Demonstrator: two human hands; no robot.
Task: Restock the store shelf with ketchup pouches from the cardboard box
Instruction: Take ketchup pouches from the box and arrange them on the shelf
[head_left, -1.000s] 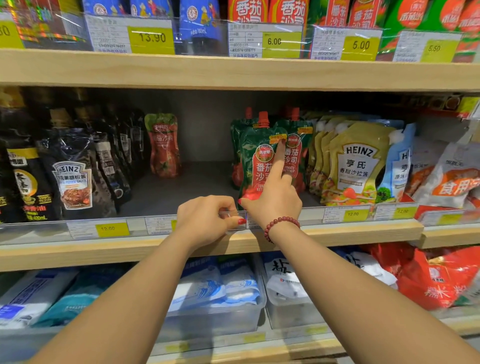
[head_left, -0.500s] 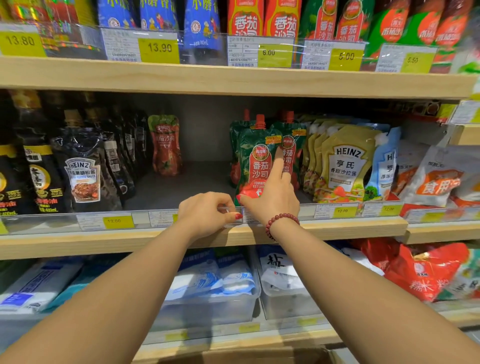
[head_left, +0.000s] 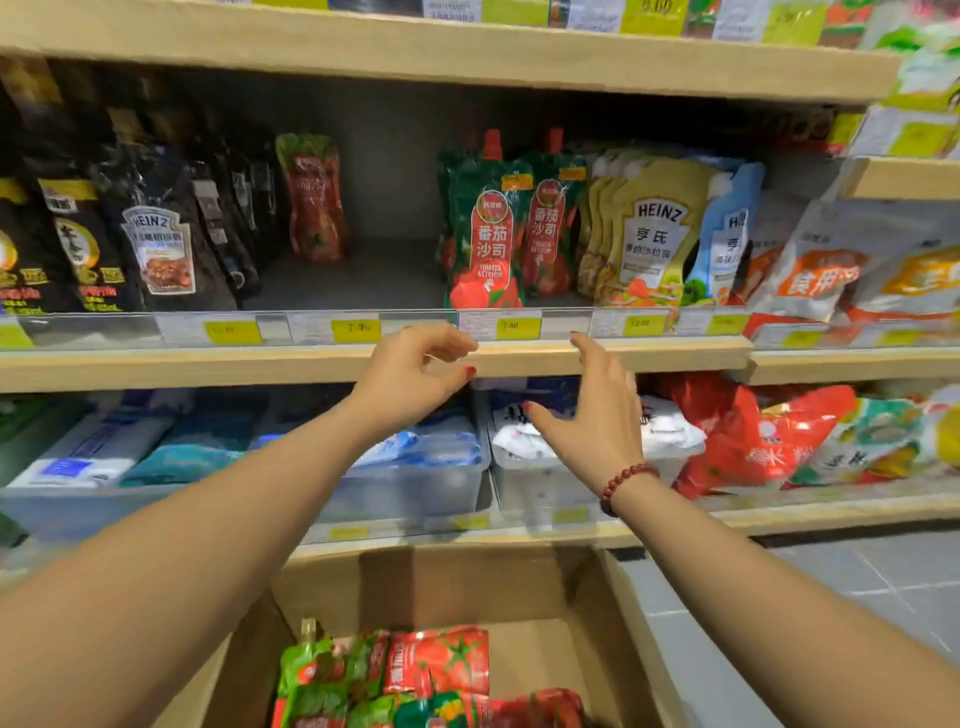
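- On the middle shelf (head_left: 208, 366), right of centre: two rows of ketchup pouches stand upright, the front pouch (head_left: 485, 244) just behind the clear price rail (head_left: 358, 330), a second row (head_left: 545, 228) touching it on the right.
- Left of these rows: bare shelf floor, with one red pouch (head_left: 314, 197) standing alone near the back wall.
- Neighbours: black Heinz sauce pouches (head_left: 156, 244) bound the gap on the left; yellow Heinz dressing pouches (head_left: 649, 234) press against the ketchup on the right.
- Left hand (head_left: 415, 374): fingers loosely curled, holding nothing, in front of the shelf's wooden edge, below the rail.
- Right hand (head_left: 597, 415): fingers extended and spread, empty, fingertips up near the rail; a red bead bracelet (head_left: 626, 480) circles the wrist.
- Below the hands: clear plastic bins (head_left: 415, 488) of blue and white packets and red bags (head_left: 753, 436) fill the lower shelf.
- At the bottom of the view: the cardboard box (head_left: 467, 587) stands open against the shelving, between the forearms, with more ketchup pouches (head_left: 415, 670) lying flat inside.
- Right of the box: grey floor tiles (head_left: 857, 582).
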